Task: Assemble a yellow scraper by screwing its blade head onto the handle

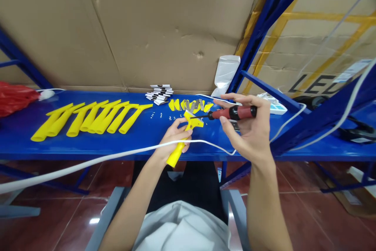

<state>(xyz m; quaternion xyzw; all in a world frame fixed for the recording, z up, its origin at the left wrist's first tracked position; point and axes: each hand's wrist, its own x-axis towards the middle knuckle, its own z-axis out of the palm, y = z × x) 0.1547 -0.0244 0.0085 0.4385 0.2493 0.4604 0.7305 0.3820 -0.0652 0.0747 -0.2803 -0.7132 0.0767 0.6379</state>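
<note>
My left hand (169, 136) is closed around the handle of a yellow scraper (175, 154), whose wide head points up and away from me. A red-and-black screwdriver (244, 112) lies nearly level in my right hand (253, 135), gripped between thumb and fingers. Its thin shaft reaches left to the scraper's head; whether the tip sits in a screw is too small to tell. Just beyond lie small yellow pieces (176, 105) and grey metal blades (192, 107). Tiny screw-like parts (161, 115) are scattered on the blue shelf (141, 141).
Several yellow scrapers (93, 117) lie in a row on the left. Behind are folded paper slips (160, 93) and a white bag (227, 73). A red bag (17, 98) sits far left. A white cable (111, 158) crosses in front; a blue post stands right.
</note>
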